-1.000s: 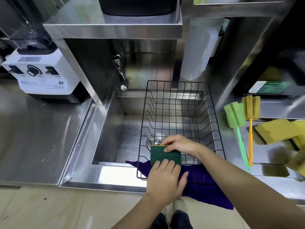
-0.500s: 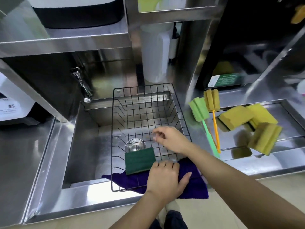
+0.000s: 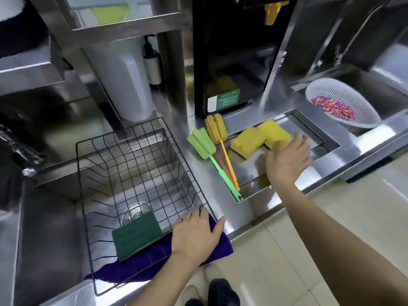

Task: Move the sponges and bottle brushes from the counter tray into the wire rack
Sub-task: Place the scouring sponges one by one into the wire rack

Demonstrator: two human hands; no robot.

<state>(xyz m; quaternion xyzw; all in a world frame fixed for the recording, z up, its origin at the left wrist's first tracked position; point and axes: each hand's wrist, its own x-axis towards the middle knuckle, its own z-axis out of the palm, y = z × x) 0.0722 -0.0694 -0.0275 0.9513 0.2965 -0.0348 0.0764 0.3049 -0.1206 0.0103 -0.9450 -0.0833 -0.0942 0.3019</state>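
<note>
Shoes [image 3: 212, 292] show at the bottom edge, on a pale tiled floor. Just above them the left hand [image 3: 195, 236] lies flat and open, palm down, on the near right corner of the rack [image 3: 88, 195], fingers spread over the wire rim and over a purple cloth [image 3: 154, 257] draped across the counter edge under the rack. The rack is black wire and sits over a steel sink [image 3: 55, 217]. One green sponge [image 3: 136, 235] lies tilted in its near part, a corner resting on the cloth, close to the left hand but apart from it.

Right of the rack, a sunken tray [image 3: 320, 138] in the counter holds the rest. Two bottle brushes lie side by side, handles toward the near corner: a green brush [image 3: 202, 145] and an orange brush [image 3: 217, 129], heads leaning on the far left rim. Beside them sit two yellow sponges [image 3: 248, 141], touching each other. The right hand [image 3: 287, 162] hovers open over the tray, fingers loose, holding nothing, partly covering the further sponge's edge; blur hides whether it touches.

Further right, a white colander [image 3: 357, 107] with bright beads rests in a second basin.
</note>
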